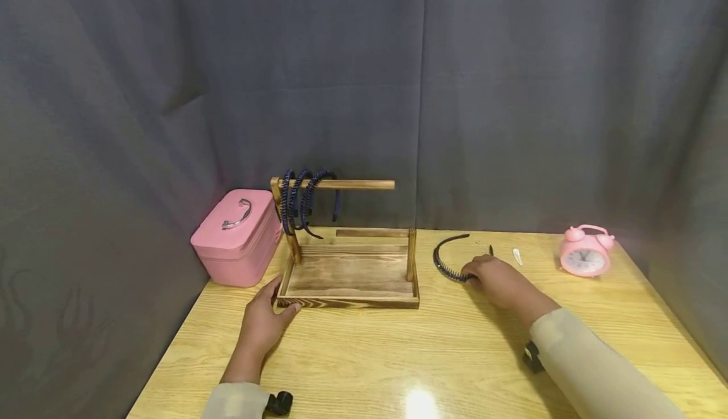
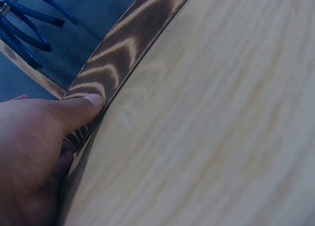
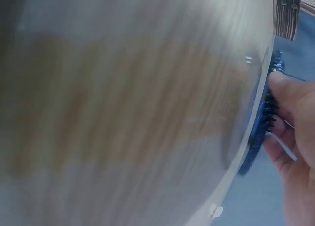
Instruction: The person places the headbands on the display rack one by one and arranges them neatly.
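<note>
A wooden stand [image 1: 347, 303] with a tray base and a crossbar stands mid-table. Several dark blue toothed headbands [image 1: 308, 201] hang near the left end of its bar. My left hand [image 1: 263, 321] grips the tray's front left corner, its thumb along the patterned front wall [image 2: 115, 58] in the left wrist view. On the right, my right hand [image 1: 500, 283] pinches another toothed headband [image 1: 443, 267] lying at table level. In the right wrist view thumb and fingers hold this headband [image 3: 269, 110] by its toothed curve. The hand hides part of it in the head view.
A pink case [image 1: 236, 242] with a metal handle stands left of the stand. Beyond my right hand lies a small white hair clip [image 1: 517, 256]. A pink alarm clock [image 1: 586, 252] sits at the far right. Grey curtains [image 1: 483, 90] close off the back and sides.
</note>
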`<state>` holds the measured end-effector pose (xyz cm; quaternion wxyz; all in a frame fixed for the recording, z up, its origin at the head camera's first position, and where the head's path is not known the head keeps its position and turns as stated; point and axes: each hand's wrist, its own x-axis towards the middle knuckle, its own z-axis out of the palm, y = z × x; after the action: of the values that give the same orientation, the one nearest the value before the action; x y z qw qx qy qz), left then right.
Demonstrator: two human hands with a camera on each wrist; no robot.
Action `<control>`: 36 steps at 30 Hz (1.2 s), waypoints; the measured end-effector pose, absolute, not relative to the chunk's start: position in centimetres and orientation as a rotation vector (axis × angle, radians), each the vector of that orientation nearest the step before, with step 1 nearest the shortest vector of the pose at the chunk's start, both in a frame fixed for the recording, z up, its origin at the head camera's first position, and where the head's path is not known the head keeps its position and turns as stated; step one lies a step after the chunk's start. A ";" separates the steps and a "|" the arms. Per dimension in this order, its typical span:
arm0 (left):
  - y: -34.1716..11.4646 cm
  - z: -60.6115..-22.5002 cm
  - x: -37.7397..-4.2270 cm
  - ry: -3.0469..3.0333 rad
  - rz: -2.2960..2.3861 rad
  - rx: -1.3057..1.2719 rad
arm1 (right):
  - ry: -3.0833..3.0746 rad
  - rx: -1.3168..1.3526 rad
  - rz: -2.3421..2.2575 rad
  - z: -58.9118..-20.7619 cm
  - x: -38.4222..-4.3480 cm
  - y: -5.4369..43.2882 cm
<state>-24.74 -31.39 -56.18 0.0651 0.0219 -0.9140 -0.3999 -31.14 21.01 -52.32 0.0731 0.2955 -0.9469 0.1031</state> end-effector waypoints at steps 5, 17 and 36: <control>-31.3 -55.9 -24.6 -2.771 -1.208 0.067 | -2.827 0.749 0.511 -51.5 -29.8 21.1; -31.4 -55.6 -24.5 -2.797 -1.178 0.064 | -2.497 0.313 1.669 -44.3 -25.6 18.0; -31.3 -55.9 -24.5 -2.792 -1.211 0.068 | -1.584 0.204 2.598 -35.7 -26.6 8.4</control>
<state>-24.53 -31.29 -55.89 0.0488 0.0223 -0.9161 -0.3974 -26.59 8.42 -35.75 0.0459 0.0668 -0.5188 0.8510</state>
